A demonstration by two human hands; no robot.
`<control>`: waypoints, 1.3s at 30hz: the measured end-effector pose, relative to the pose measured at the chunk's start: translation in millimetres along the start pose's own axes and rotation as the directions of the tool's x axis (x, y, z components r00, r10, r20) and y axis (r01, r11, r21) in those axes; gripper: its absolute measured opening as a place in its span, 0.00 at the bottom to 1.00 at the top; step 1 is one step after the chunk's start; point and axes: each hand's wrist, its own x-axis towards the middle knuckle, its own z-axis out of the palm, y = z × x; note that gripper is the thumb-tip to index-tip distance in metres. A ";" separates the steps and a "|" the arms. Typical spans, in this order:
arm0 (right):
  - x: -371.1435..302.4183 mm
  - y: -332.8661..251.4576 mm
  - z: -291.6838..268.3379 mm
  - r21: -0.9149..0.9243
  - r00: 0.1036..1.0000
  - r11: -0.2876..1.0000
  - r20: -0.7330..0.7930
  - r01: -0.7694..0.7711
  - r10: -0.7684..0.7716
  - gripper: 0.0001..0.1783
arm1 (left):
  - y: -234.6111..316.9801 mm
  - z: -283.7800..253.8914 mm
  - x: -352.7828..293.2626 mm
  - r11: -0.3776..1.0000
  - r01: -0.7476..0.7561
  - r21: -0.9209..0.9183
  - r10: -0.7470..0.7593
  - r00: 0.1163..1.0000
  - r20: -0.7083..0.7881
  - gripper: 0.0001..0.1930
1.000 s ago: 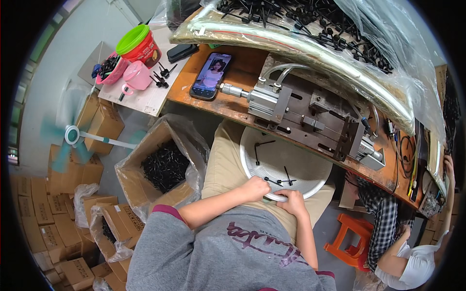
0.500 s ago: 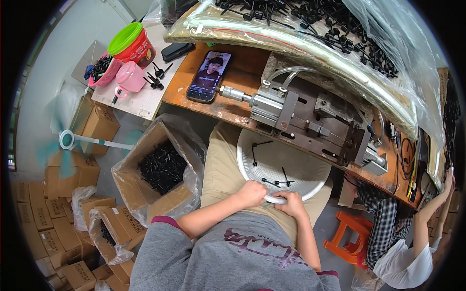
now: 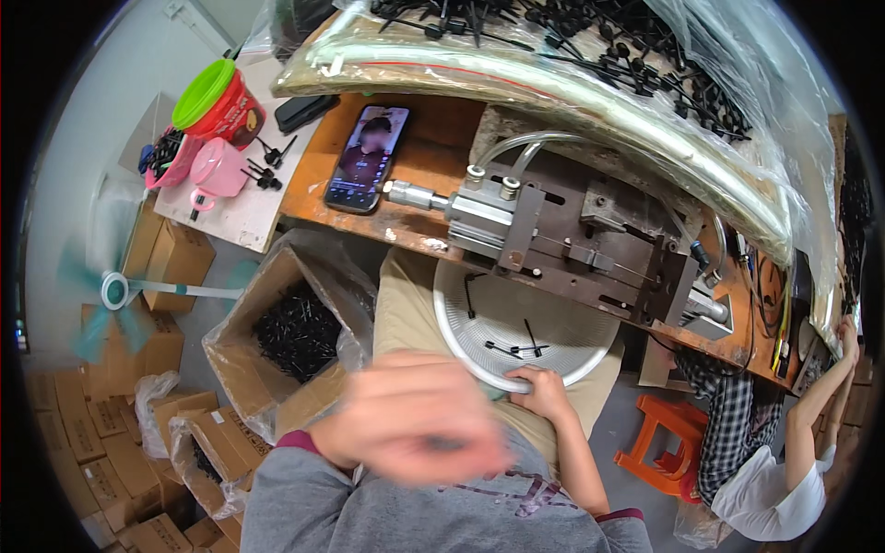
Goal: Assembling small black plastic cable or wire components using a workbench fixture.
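Right fingers [image 3: 525, 373] clasp white basket [image 3: 576, 327] rim (best hold; I judge it light, stiff); left hand [image 3: 419, 417]: cannot tell.

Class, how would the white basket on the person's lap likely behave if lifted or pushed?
The white basket is probably light: only a few black parts show inside. It seems fairly stiff, its rim evenly curved. Pushed, it might tip, resting on the legs, though the right hand holds it.

Upper left: a red plastic bucket with a bright-green rim [image 3: 238, 115] stands beside a pink plastic cup [image 3: 218, 169]. Below, a white fan with teal blades [image 3: 114, 290] partly overlaps brown cardboard cartons [image 3: 109, 458]. Lower right: an orange plastic stool [image 3: 656, 452].
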 end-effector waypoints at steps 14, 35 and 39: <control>-1.5 2.0 7.2 -0.011 0.999 1.000 -0.042 0.023 -0.023 0.19 | 64.5 8.4 54.7 0.790 0.018 -0.613 -0.202 0.951 -0.233 0.04; -1.0 9.9 7.9 -0.009 1.000 1.000 -0.016 -0.001 0.000 0.21 | 48.1 15.9 53.3 0.656 -0.137 -0.742 0.001 0.983 -0.181 0.08; 0.0 8.9 8.9 0.001 1.000 1.000 0.002 0.008 -0.008 0.21 | 42.5 9.4 54.6 0.532 -0.214 -0.819 0.191 0.973 -0.130 0.07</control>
